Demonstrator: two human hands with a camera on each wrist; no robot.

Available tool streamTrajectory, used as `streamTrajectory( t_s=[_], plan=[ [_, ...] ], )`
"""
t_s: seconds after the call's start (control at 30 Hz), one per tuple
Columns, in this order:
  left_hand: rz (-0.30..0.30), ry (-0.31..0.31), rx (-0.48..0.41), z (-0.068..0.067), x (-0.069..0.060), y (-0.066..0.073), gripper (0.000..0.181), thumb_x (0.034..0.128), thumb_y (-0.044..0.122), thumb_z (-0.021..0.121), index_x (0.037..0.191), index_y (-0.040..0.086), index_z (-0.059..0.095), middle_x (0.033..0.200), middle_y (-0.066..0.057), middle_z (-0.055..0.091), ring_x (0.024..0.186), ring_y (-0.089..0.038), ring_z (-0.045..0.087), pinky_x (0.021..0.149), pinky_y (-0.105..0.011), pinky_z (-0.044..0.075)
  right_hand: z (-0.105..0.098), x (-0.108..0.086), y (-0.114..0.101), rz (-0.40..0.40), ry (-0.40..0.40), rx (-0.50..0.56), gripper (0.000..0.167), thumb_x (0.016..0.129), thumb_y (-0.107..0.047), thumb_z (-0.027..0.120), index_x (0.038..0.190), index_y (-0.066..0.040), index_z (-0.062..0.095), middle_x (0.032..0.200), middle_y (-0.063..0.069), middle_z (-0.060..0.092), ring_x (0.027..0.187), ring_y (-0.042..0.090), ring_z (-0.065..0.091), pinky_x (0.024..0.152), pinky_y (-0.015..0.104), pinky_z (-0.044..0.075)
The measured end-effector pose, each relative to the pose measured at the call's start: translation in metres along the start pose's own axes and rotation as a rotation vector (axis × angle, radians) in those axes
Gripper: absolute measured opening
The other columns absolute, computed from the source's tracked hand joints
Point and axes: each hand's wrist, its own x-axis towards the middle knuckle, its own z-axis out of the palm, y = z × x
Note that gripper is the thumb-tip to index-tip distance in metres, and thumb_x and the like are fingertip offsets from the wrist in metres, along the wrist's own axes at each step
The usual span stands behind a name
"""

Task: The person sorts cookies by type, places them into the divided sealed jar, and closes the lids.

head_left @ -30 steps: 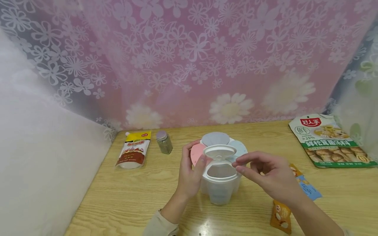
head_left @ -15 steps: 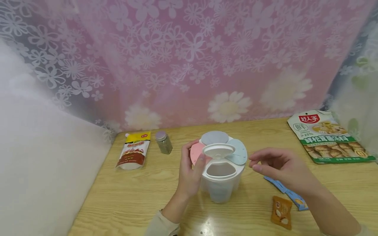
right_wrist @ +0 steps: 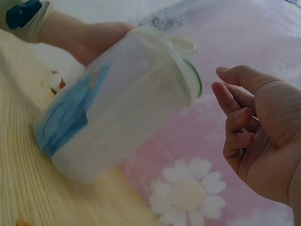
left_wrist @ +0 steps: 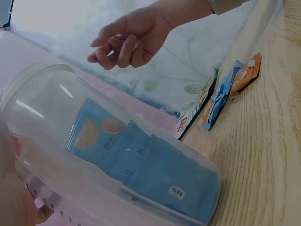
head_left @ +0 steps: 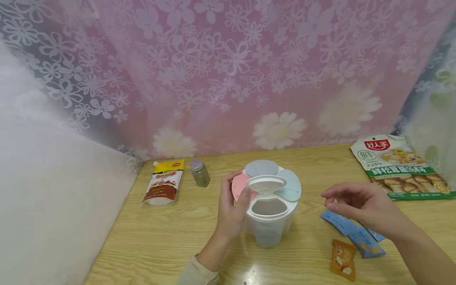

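One left hand (head_left: 230, 215), just below the centre of the head view, grips a translucent plastic container with a white top (head_left: 268, 223), its thumb beside a rounded pink lid (head_left: 239, 185). A white hinged lid (head_left: 267, 183) stands raised over the front compartment; a rounded grey lid (head_left: 261, 168) and a rounded pale blue lid (head_left: 291, 186) lie flat around it. Printed blue sachets (left_wrist: 157, 174) show through the container's wall. The right hand (head_left: 367, 206), right of centre, holds nothing, fingers loosely bent, apart from the container. Below it lie shiny blue packets (head_left: 365, 240) and an orange-brown packet (head_left: 343, 260). Far right lies a white-and-green mushroom-printed pouch (head_left: 402, 168); at left, a yellow, white and brown pouch (head_left: 165, 183) lies near a small glass jar with a pale purple cap (head_left: 201, 175)
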Motion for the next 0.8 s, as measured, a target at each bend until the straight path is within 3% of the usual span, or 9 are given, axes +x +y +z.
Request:
streamTrajectory(
  t_s=[0.2,0.37,0.47,0.63,0.8],
  plan=[
    [0.01,-0.011,0.003,0.002,0.002,0.0,0.044,0.1003,0.022,0.054,0.139,0.007,0.041,0.123,-0.015,0.058,0.108,-0.018,0.061,0.092,-0.029,0.053,-0.016,-0.009,0.017,0.039,-0.078,-0.148,0.037,0.087,0.016,0.062,0.117,-0.005,0.067,0.095,-0.001,0.07,0.056,0.016,0.045,0.046,0.029,0.04],
    [0.01,-0.004,0.021,0.001,0.001,0.001,0.043,0.0999,0.023,0.054,0.138,0.007,0.042,0.122,-0.014,0.059,0.109,-0.018,0.061,0.093,-0.03,0.053,-0.031,-0.017,0.044,0.074,-0.258,-0.048,0.047,0.088,0.016,0.061,0.132,-0.001,0.058,0.099,0.0,0.064,0.058,0.019,0.043,0.046,0.031,0.039],
    [0.004,0.0,0.02,-0.001,0.001,0.001,0.043,0.1001,0.023,0.054,0.138,0.007,0.041,0.123,-0.014,0.059,0.109,-0.018,0.061,0.093,-0.03,0.053,-0.039,-0.019,0.06,0.082,-0.329,0.004,0.05,0.088,0.016,0.061,0.136,0.003,0.054,0.09,0.003,0.057,0.055,0.02,0.039,0.046,0.032,0.039],
    [-0.001,-0.004,0.021,-0.001,0.001,0.002,0.045,0.1005,0.024,0.054,0.139,0.006,0.04,0.123,-0.015,0.059,0.109,-0.018,0.061,0.092,-0.03,0.053,-0.049,-0.021,0.076,0.162,-0.37,0.051,0.05,0.091,0.012,0.06,0.139,0.008,0.049,0.069,0.008,0.037,0.05,0.022,0.029,0.048,0.034,0.042],
    [-0.008,-0.001,0.024,-0.001,0.0,0.003,0.046,0.1002,0.025,0.053,0.139,0.006,0.04,0.122,-0.016,0.058,0.108,-0.017,0.061,0.092,-0.029,0.053,-0.052,-0.024,0.086,0.244,-0.359,-0.002,0.052,0.091,0.006,0.064,0.141,0.008,0.047,0.074,0.012,0.042,0.052,0.026,0.03,0.05,0.033,0.043]
  ],
)
